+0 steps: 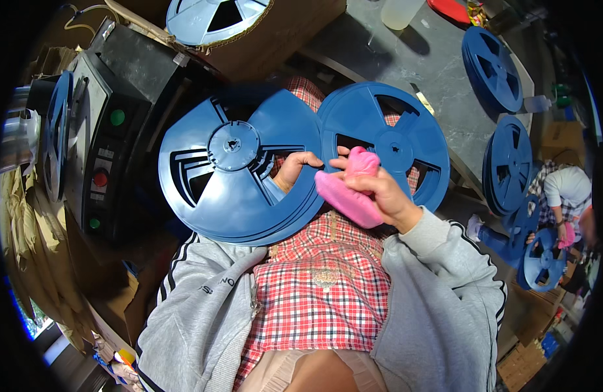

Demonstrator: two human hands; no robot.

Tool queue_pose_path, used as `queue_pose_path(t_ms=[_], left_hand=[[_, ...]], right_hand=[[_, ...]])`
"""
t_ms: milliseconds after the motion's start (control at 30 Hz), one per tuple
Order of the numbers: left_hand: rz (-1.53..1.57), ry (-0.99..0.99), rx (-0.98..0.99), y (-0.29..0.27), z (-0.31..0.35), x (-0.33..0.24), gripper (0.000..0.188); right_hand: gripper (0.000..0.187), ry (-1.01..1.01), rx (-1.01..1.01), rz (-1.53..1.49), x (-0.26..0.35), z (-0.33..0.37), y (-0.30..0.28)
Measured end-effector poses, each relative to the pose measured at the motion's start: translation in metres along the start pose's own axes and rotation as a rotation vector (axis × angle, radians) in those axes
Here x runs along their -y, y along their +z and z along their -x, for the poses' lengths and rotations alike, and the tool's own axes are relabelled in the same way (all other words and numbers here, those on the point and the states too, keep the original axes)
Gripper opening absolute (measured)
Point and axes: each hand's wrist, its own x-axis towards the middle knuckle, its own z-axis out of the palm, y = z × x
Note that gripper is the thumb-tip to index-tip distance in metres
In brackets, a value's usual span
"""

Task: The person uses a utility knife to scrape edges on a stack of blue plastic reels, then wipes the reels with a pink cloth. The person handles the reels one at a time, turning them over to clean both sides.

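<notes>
A stack of blue plastic reels [262, 189] with a round hub rests on my lap at left. My left hand [293, 171] reaches through a cut-out and grips the stack near its rim, thumb on top. Bunched in my right hand [389, 199] is a bright pink cloth [347, 196], its fingers closed round it. Just behind that hand another blue reel [396, 140] leans against the first stack, its far edge toward the grey table. The cloth hangs over the near edge of this second reel. Part of my left fingers is hidden by the reel.
A dark machine [108, 150] with green and red buttons stands at left. More blue reels [507, 163] lean by the grey table [353, 46] at right. A cardboard box [282, 32] holds a pale reel. A co-worker [566, 196] handles a reel at far right.
</notes>
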Motion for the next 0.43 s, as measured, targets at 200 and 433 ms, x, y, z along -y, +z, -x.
queue_pose_path(t_ms=[200,433], left_hand=[[-0.003,0.024,0.163,-0.015,-0.009,-0.004,0.071],[0.151,-0.123,0.274,-0.039,-0.009,-0.007,0.07]], right_hand=[[0.038,0.131,-0.147,0.23,0.022,-0.002,-0.017],[0.022,0.252,-0.048,0.332,0.018,-0.023,-0.035]])
